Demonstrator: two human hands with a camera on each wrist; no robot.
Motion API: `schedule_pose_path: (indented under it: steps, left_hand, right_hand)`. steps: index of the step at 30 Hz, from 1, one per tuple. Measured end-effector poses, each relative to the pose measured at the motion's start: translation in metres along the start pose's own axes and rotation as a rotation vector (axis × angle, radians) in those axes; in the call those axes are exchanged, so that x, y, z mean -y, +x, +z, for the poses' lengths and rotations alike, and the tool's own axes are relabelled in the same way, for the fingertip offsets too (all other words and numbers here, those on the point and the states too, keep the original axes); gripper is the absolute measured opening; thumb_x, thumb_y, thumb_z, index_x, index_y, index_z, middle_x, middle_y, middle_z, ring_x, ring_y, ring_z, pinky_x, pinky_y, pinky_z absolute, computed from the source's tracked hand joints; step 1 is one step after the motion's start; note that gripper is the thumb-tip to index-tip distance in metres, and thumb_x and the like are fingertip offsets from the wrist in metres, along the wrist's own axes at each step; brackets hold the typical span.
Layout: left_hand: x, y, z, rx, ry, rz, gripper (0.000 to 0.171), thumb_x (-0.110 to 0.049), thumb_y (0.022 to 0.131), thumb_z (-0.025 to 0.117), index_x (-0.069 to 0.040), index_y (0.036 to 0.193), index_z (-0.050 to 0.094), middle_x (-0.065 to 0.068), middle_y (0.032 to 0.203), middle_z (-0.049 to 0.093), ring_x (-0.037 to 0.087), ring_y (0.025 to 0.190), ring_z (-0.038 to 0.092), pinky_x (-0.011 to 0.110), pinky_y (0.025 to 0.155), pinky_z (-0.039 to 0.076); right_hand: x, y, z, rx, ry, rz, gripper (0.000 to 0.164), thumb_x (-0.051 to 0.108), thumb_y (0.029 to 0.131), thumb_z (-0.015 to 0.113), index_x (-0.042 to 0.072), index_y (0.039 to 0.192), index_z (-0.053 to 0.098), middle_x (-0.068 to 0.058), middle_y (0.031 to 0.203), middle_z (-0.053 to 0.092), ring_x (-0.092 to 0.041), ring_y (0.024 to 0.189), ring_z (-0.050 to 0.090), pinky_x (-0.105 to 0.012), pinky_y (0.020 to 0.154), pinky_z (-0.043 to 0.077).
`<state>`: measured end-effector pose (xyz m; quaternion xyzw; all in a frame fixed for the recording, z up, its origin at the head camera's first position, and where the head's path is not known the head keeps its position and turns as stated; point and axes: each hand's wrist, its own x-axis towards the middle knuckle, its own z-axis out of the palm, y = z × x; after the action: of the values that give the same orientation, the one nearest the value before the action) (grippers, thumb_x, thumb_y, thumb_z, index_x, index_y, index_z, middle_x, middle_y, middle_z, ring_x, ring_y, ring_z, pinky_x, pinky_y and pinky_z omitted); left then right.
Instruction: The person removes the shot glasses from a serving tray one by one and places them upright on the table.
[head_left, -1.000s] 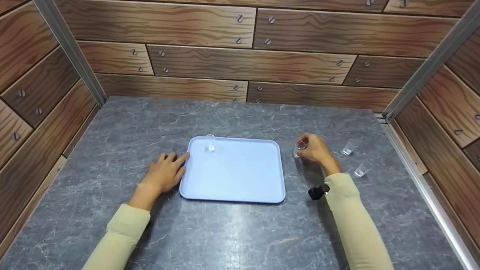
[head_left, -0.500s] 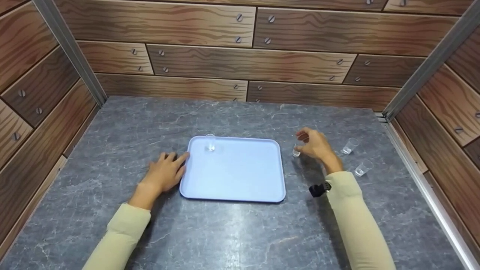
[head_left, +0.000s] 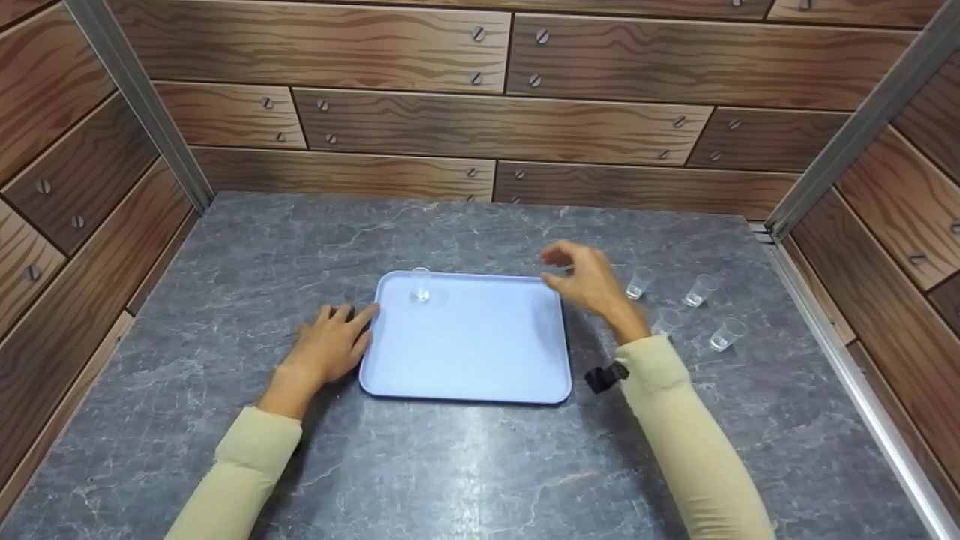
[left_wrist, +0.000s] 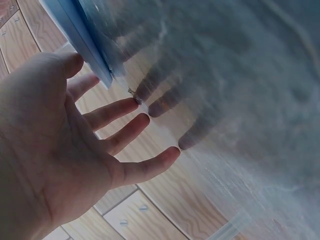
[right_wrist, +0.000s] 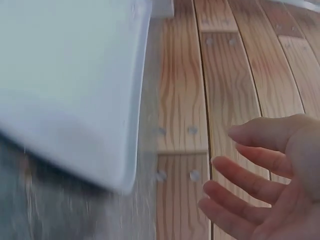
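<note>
A pale blue tray (head_left: 466, 341) lies flat on the table, with a small clear cup (head_left: 421, 288) standing near its back left corner. My left hand (head_left: 324, 346) rests at the tray's left edge. Its fingers are spread and its index fingertip touches the rim; in the left wrist view the left hand (left_wrist: 75, 145) holds nothing. My right hand (head_left: 586, 279) hovers by the tray's back right corner, thumb and fingers apart and loosely bent. In the right wrist view no cup shows in the right hand (right_wrist: 270, 175). The spot under the right palm is hidden.
Several small clear cups stand right of the tray: one behind the right wrist (head_left: 639, 283), another farther right (head_left: 700, 291), another nearer (head_left: 726, 335). A faint cup (head_left: 665, 324) shows beside the sleeve. Wood-patterned walls (head_left: 420, 120) enclose the grey table (head_left: 450, 472).
My right hand has let go of the clear cup beside the tray and moved left to the tray's back right corner. Cups behind its wrist have come into view. My left hand has stayed put.
</note>
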<state>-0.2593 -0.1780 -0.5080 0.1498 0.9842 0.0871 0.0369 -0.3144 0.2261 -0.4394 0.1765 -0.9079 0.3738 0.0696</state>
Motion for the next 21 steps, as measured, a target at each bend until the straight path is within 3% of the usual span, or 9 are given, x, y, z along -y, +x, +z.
schedule_pose_path:
  steps: [12,21]
  left_hand:
    - [-0.002,0.002,0.000,0.001,-0.004,0.014,0.050,-0.032,0.110,0.043,-0.020,0.158,0.042,0.025,0.145,0.052,0.050,0.134,0.047,0.081,0.093,0.043]
    - [0.000,0.001,-0.001,0.005,-0.003,0.006,0.050,-0.033,0.110,0.044,-0.020,0.158,0.043,0.025,0.145,0.053,0.049,0.133,0.047,0.081,0.093,0.043]
  right_hand:
    - [0.032,0.012,0.053,0.166,0.132,-0.010,0.033,0.006,0.090,0.074,-0.006,0.121,0.067,-0.024,0.117,0.072,-0.042,0.112,0.069,-0.052,0.101,0.056]
    - [0.046,0.027,0.089,0.164,0.252,-0.005,0.035,0.004,0.088,0.076,-0.007,0.121,0.067,-0.025,0.115,0.073,-0.040,0.107,0.071,-0.049,0.096,0.058]
